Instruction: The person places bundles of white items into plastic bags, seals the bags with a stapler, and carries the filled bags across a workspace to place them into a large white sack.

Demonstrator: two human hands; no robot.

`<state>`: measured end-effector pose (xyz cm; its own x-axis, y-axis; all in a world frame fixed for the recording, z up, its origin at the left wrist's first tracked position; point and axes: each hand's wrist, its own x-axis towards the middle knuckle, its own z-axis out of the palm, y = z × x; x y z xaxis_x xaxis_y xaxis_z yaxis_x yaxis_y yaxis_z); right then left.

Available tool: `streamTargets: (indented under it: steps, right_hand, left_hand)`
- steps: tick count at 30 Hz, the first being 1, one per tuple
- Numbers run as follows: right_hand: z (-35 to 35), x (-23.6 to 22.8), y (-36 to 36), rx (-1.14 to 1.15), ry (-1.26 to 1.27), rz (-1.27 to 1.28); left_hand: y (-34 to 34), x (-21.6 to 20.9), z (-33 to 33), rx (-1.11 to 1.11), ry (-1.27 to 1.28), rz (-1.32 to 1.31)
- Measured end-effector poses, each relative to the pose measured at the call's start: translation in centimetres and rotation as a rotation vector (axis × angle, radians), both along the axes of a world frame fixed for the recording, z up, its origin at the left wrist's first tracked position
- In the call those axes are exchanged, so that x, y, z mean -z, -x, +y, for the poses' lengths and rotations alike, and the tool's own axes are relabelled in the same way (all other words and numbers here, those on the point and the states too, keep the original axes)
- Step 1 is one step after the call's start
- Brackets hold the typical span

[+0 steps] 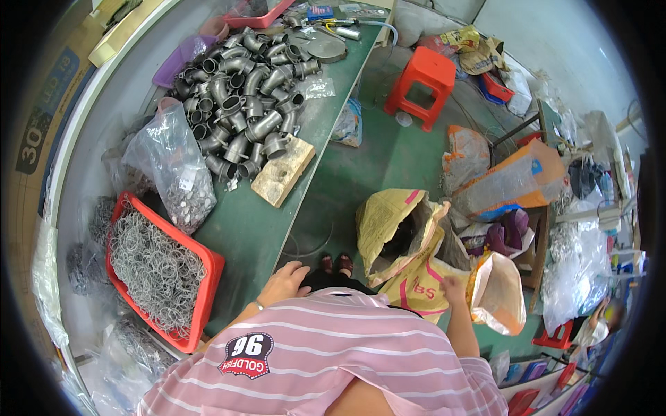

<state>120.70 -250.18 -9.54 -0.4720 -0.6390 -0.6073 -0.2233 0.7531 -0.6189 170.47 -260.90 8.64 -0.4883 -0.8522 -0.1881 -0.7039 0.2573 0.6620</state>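
Observation:
My left hand (pixel 286 283) rests on the edge of the green table (pixel 251 243), its fingers stretched out and nothing held. My right hand (pixel 454 288) is at the side of a yellow woven sack (pixel 418 284) on the floor. Its fingers look closed on the sack's material, though they are small and blurred. The sack's mouth gapes, with dark things inside that I cannot make out. On the table, left of my left hand, stands a red tray (pixel 211 295) of thin wire rings (pixel 156 267). Farther back lies a heap of grey metal pipe elbows (pixel 239 104).
A wooden block (pixel 283 170) and a clear bag of small metal pieces (pixel 182 184) lie on the table. Beyond it a red stool (pixel 422 84) stands on the green floor. An open white-and-orange sack (pixel 498 295) stands right of my right hand; more sacks lie behind.

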Motion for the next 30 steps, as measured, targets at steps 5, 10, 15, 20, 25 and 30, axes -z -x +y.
streamTargets:
  steps: [5,10,15,20,25,30]
  right_hand:
    - [-12.2,-4.6,-2.4,-0.169,0.259,0.091]
    - [-10.9,-1.1,-2.6,-0.434,-0.053,0.124]
    - [-4.6,3.7,2.6,-1.684,-0.643,0.443]
    - [-3.8,0.6,3.7,-1.045,-0.891,0.268]
    - [-12.0,3.1,6.4,-0.941,-0.803,0.222]
    - [-29.1,3.1,13.0,-1.33,-0.638,0.462]
  left_hand:
    - [0.1,-0.4,-3.3,-0.046,0.012,-0.014]
    - [-0.1,0.2,-6.4,-0.088,-0.016,-0.002]
    - [1.2,-0.7,-11.0,-0.081,0.003,0.014]
    - [3.6,-1.0,-17.9,-0.098,0.073,0.078]
    - [7.6,1.8,-27.9,-0.078,0.237,0.028]
    - [15.6,3.0,-42.1,-0.03,0.062,0.074]
